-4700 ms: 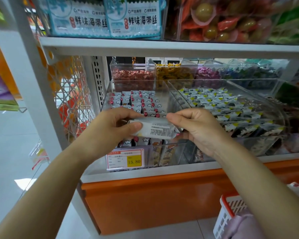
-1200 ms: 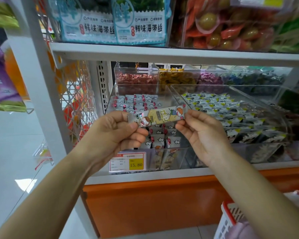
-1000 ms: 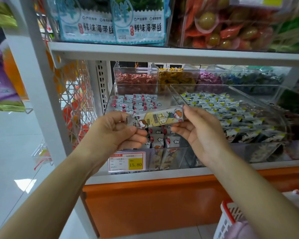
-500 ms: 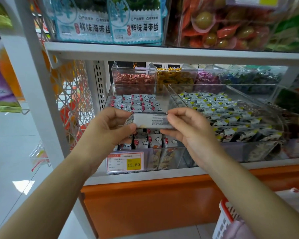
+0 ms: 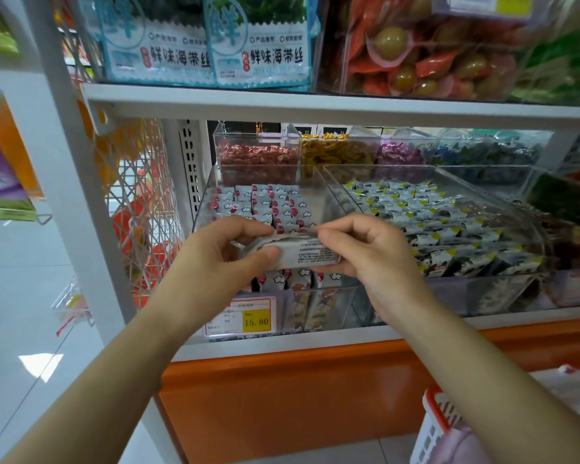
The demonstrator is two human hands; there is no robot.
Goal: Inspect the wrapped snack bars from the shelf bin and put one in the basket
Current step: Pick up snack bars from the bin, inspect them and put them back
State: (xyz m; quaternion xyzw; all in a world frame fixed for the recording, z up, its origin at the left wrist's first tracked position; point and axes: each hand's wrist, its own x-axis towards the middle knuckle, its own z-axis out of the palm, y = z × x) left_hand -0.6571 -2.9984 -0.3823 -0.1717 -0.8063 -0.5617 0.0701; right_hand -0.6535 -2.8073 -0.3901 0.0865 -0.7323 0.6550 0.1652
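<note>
Shelf bin (image 5: pixel 203 202) behind bar (image 5: pixel 310 255) between both hands (image 5: pixel 220 251) (image 5: pixel 374 259)

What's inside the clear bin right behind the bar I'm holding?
Rows of wrapped snack bars with red-and-cloud wrappers fill the clear bin. The held bar, left hand and right hand hide its middle rows.

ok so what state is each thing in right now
snack bar, wrapped, held level, small-print side facing the camera
left hand, pinching the bar's left end
right hand, pinching the bar's right end
shelf bin, open-topped, stocked with bars
basket, lower right, bar not in it yet
</note>
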